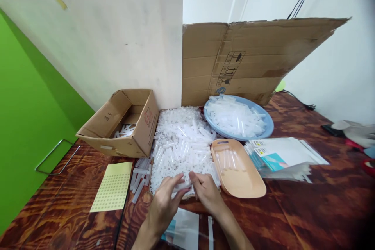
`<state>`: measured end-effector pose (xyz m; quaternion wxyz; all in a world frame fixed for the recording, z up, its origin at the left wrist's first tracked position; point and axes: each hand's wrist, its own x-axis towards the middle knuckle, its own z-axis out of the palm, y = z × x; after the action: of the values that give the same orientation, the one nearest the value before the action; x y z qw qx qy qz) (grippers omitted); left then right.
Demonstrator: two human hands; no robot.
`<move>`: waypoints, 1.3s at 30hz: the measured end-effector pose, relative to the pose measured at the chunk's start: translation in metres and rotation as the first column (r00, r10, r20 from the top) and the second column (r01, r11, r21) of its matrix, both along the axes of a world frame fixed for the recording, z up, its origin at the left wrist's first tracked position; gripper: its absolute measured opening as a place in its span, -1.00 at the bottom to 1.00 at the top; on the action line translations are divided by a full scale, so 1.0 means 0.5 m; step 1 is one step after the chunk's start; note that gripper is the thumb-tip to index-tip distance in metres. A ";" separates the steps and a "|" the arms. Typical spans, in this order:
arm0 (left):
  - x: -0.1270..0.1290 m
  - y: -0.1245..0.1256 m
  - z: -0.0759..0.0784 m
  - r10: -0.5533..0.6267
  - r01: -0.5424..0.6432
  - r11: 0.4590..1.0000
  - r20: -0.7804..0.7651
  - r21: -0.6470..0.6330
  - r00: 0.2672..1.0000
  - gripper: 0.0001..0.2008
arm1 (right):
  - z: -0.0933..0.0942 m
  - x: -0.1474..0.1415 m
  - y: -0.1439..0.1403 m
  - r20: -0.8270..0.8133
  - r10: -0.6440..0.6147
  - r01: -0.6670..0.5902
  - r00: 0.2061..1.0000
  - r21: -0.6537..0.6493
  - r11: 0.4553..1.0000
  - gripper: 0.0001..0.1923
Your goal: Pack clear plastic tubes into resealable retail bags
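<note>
My left hand (164,200) is closed, with a small translucent plastic tube (182,186) between its thumb and index finger. Close by on the right, my right hand (207,192) has its fingers pressed together; whatever is in them is hidden. Both hands are over the near edge of a wide pile of translucent tubes and small clear pieces (175,152). Below them on the table lies a clear plastic bag with a white and teal card (187,228). An orange tray (244,183) beside the right hand contains several tubes lying in a row.
A cardboard box (146,125) with white pieces inside stands left of the pile. Yellow sticker sheets (113,187) and loose tubes (140,177) lie nearby. Behind the tray is a blue basin (270,127) heaped with tubes; printed bags (295,152) lie to its front right.
</note>
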<state>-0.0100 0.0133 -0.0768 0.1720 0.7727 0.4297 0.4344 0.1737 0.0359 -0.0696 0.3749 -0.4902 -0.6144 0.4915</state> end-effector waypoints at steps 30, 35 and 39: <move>-0.013 -0.033 0.027 -0.004 0.028 0.983 0.127 -0.182 0.992 -0.87 | 0.002 -0.007 -0.052 0.088 0.041 -0.063 0.995 0.262 0.963 -0.55; -0.032 -0.048 -0.005 -0.186 0.179 0.981 0.107 0.070 0.977 -0.80 | -0.024 -0.036 -0.086 -0.356 0.047 -0.122 0.933 -0.191 0.974 -0.40; 0.002 -0.084 -0.034 0.176 -0.123 0.977 0.340 -0.173 0.924 -0.86 | -0.022 -0.057 -0.094 -0.498 0.006 -0.085 0.867 -0.136 0.987 -0.51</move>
<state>-0.0090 -0.0286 -0.0937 0.2696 0.6321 0.4805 0.5449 0.1451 -0.0112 -0.0805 0.4696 -0.3602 -0.4694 0.6553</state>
